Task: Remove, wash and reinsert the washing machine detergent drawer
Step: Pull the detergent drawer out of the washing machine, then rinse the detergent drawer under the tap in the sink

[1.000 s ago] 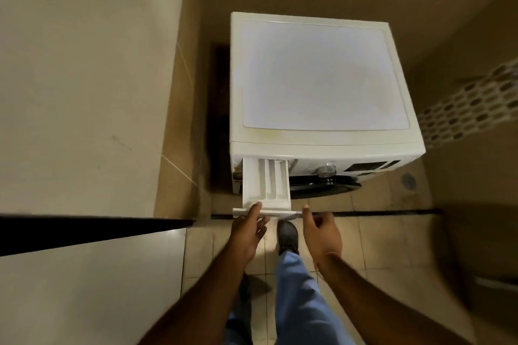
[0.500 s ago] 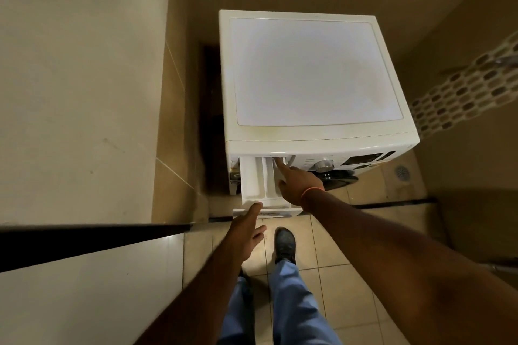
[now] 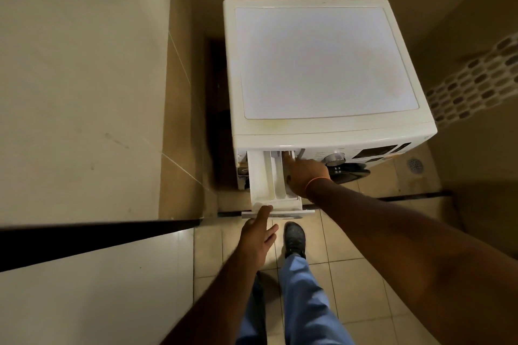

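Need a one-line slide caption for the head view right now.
Detergent drawer pulled out of the washing machine: left hand at its front panel, right hand reaching into the rear compartment.

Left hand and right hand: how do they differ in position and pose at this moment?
The left hand is at the near end of the detergent drawer, fingers on its front panel; the right hand reaches deep, fingertips at the drawer's back right by the washing machine front. The left lies loosely spread; the right points forward. Only the right wrist has an orange band. Both touch the pulled-out drawer; neither visibly closes around it.
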